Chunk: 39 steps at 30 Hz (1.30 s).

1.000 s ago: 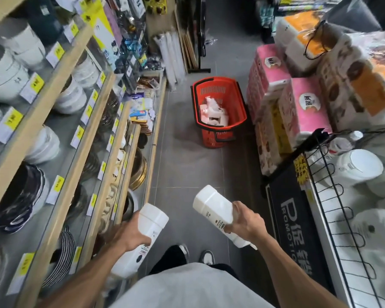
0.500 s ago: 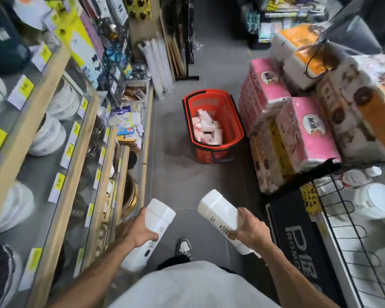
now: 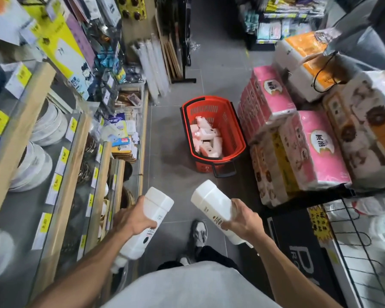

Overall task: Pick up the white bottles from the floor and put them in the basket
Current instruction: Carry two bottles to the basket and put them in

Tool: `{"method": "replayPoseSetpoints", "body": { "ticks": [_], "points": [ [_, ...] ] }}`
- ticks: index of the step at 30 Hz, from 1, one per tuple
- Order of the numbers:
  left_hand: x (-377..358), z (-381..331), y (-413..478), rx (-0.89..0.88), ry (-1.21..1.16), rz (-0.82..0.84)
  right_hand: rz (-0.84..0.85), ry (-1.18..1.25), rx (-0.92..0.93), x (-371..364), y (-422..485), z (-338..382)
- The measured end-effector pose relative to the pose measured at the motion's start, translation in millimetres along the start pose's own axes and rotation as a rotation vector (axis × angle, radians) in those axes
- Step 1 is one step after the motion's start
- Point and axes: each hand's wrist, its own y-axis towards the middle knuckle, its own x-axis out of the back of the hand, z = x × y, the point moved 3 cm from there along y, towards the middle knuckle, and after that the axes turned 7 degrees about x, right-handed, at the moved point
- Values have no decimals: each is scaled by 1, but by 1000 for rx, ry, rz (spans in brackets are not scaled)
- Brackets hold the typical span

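A: Which step is this?

B: The carry, I'd judge. The left hand (image 3: pixel 133 220) is wrapped round the middle of a tall white plastic bottle (image 3: pixel 159 203). The right hand (image 3: pixel 242 218) is wrapped the same way round a second white plastic bottle (image 3: pixel 211 203). The fingers are curled firmly on both.

A: And the target?

B: The red plastic mesh basket (image 3: pixel 230 123) stands on the grey tiled floor (image 3: pixel 171 130) at frame centre. It is above the hands and well apart from them, just beside the pink paper packs (image 3: pixel 273 96) on the right. A heap of pale bottles (image 3: pixel 206 138) already lies in it.

A: How do the two held ones lie?

B: Both are off the floor, in the lower middle of the frame. The left one's long axis runs from lower left to upper right, and the right one's runs from lower right to upper left. Their broad flat ends point up-frame, converging towards the basket. The near ends are hidden or blurred, so I take them for the capped ends without being sure.

A: Next move?

B: Close the gap, bring both hands over the rim, and release low so nothing bounces out. The bare far end of the basket looks the easier landing spot.
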Motion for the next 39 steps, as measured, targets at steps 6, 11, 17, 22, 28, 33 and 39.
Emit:
{"method": "replayPoseSetpoints", "body": {
  "ticks": [6,11,17,22,28,33,39],
  "points": [
    [16,-19,31,34,-78,27,75,2,-36,20,54,-4],
    [39,-35,54,90,-61,35,116,4,-33,44,106,-10],
    [58,-60,91,111,-10,48,104,84,-53,77,171,-20],
    [79,-90,128,88,60,78,66,112,-96,103,203,-29],
    [113,-140,190,-32,129,96,70,152,-173,122,245,-32],
    [144,-179,257,-126,222,125,76,216,-275,134,276,-21],
    [191,-218,335,-197,279,176,9,254,-374,162,318,6]
  ]
}}
